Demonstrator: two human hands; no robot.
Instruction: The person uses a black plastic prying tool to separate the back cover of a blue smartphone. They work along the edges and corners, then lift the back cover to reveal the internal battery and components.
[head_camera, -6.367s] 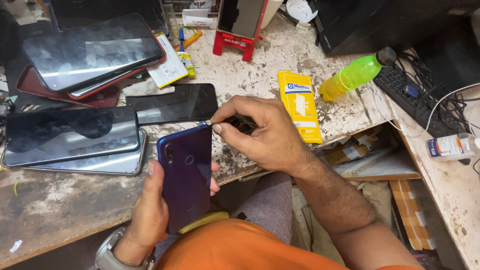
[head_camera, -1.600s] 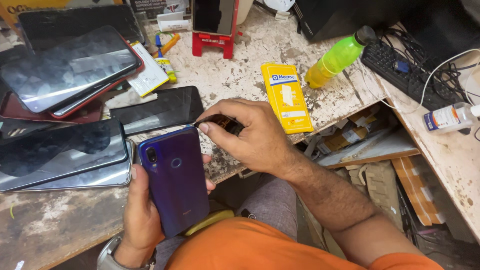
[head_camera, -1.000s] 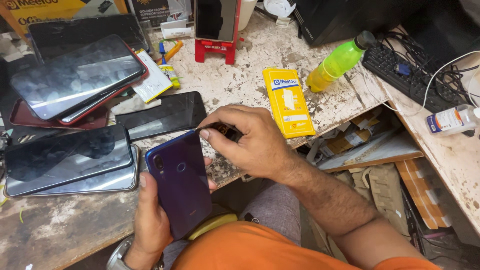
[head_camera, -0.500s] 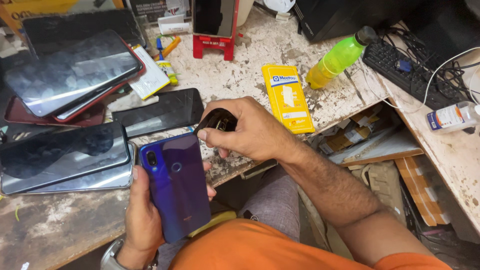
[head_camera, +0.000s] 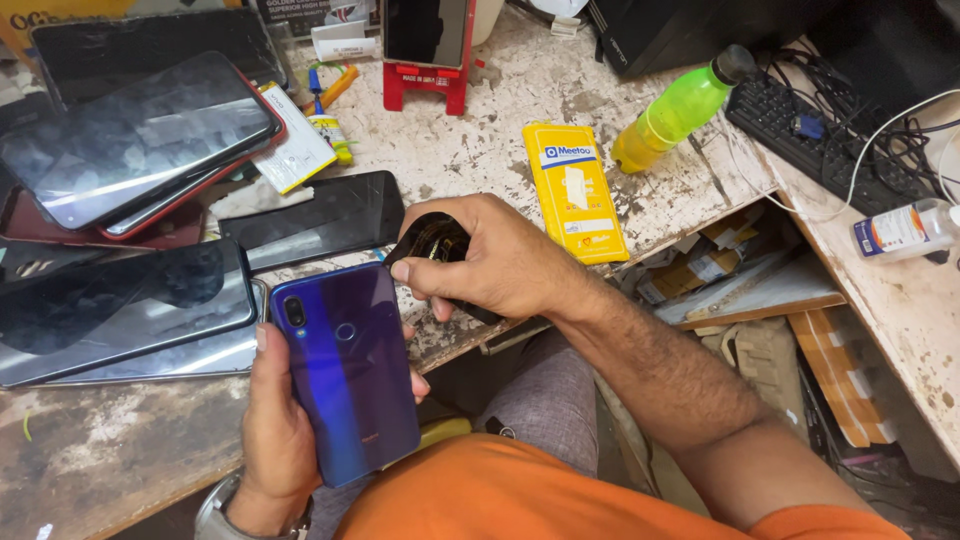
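The blue-purple phone (head_camera: 348, 372) lies back-up in the left hand (head_camera: 280, 425), held above the near edge of the worn workbench (head_camera: 480, 150) and over the person's lap. Its long axis runs from upper left, where the camera lens sits, down toward the lower right, tilted a little off the line of the forearm. The left fingers wrap behind the phone, fingertips showing along its right edge and the thumb pressing the left edge, so that hand is clasped on the phone.

The right hand (head_camera: 500, 265) sits just above and to the right of the phone's top right corner, close to it or barely touching; which cannot be told. Its fingers are curled around a small dark round object (head_camera: 432, 243), whose kind is unclear. The phone's top edge thus lies immediately below and left of the right fingertips.

Beyond the hands, a loose black phone (head_camera: 315, 218) lies flat on the bench, with a yellow packet (head_camera: 577, 190) to the right.
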